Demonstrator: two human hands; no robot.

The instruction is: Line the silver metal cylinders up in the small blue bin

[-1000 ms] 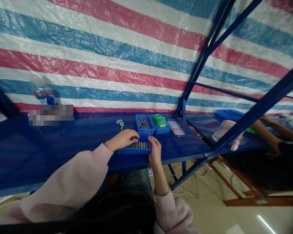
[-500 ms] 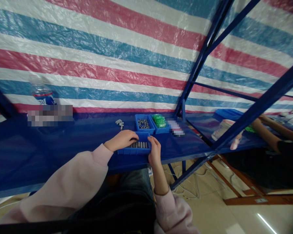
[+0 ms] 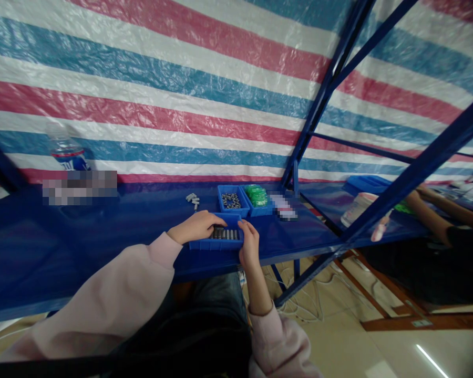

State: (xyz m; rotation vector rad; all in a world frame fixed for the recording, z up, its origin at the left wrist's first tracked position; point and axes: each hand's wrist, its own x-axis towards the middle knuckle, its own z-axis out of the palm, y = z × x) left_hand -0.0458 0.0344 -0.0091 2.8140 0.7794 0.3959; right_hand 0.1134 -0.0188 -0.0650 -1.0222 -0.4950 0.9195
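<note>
A blue plastic bin [image 3: 216, 244] sits near the table's front edge with a row of short grey metal cylinders [image 3: 230, 234] in it. From the left, my left hand [image 3: 197, 227] reaches over the rim. Its thumb and forefinger are apart, at the darker left end of the row; its other fingers are hidden. My right hand [image 3: 250, 240] grips the bin's right end, fingers over the rim. Right behind stand a blue bin of small metal parts [image 3: 231, 200] and another holding green plastic packets [image 3: 257, 196]. Several loose metal cylinders [image 3: 193, 199] lie on the table behind my left hand.
The blue table [image 3: 150, 202] runs along a striped plastic sheet [image 3: 161, 121]. A bottle [image 3: 69, 152] stands at the left. Blue metal frame bars [image 3: 382, 205] cross at the right. Beyond them are a white tub [image 3: 358, 209], a blue tray [image 3: 368, 184] and another person's arms [image 3: 429, 215].
My left forefinger has lifted and stretched slightly to the right, so more of the dark cylinders show beneath it. My right hand keeps its hold on the bin.
</note>
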